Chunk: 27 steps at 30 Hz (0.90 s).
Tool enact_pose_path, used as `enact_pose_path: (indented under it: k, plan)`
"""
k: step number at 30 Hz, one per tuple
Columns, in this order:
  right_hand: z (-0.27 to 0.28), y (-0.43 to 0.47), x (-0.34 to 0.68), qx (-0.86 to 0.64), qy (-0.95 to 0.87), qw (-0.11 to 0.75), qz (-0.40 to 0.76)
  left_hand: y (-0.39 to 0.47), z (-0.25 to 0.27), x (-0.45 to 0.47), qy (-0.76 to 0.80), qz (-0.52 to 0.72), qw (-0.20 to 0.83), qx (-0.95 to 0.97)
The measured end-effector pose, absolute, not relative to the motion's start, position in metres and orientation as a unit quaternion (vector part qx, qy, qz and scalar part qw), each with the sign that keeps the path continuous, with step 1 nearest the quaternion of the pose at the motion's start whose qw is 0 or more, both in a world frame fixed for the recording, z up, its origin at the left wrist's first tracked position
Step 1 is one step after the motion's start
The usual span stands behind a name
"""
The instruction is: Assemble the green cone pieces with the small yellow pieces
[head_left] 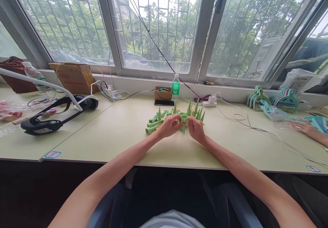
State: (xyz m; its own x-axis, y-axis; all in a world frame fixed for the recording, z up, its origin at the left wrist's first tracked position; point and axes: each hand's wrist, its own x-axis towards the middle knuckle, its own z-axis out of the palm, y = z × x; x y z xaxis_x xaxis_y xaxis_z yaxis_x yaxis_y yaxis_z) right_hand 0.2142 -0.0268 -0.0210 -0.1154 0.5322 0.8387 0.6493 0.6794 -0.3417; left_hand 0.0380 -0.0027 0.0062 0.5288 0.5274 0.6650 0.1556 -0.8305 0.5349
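Between my two hands, in the middle of the head view, a hollow light-green plastic cone (184,119) has its round opening up and its point down. My left hand (169,125) pinches its left side with curled fingers. At the right rim, the closed fingers of my right hand (196,129) press against the same cone; what lies inside that grip is partly hidden. Just behind the hands is a pile of green plastic parts, with hollow tubes (152,128) lying to the left and pointed cones (199,113) standing to the right. Small yellowish bits show among them.
A black phone (164,102), a small cardboard box (163,94) and a bottle (175,87) stand behind the pile. A black headset (51,118) lies left. White cables (258,129) cross the table's right side, near another person's hand (303,126) and green dustpan-like items (286,99).
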Motion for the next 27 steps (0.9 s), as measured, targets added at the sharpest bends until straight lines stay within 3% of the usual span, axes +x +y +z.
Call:
enact_pose_path:
  k: [9, 18, 27]
  plan:
    - [-0.021, -0.028, 0.214, -0.401, -0.742, 0.537, -0.036, 0.003, 0.002, 0.033, 0.151, 0.444, 0.081, 0.88]
    - [-0.019, -0.028, 0.213, -0.391, -0.752, 0.528, -0.056, 0.006, 0.004, 0.027, 0.152, 0.404, -0.112, 0.895]
    - [-0.018, -0.029, 0.212, -0.375, -0.753, 0.536, -0.067, -0.002, 0.012, 0.024, 0.165, 0.365, -0.145, 0.905]
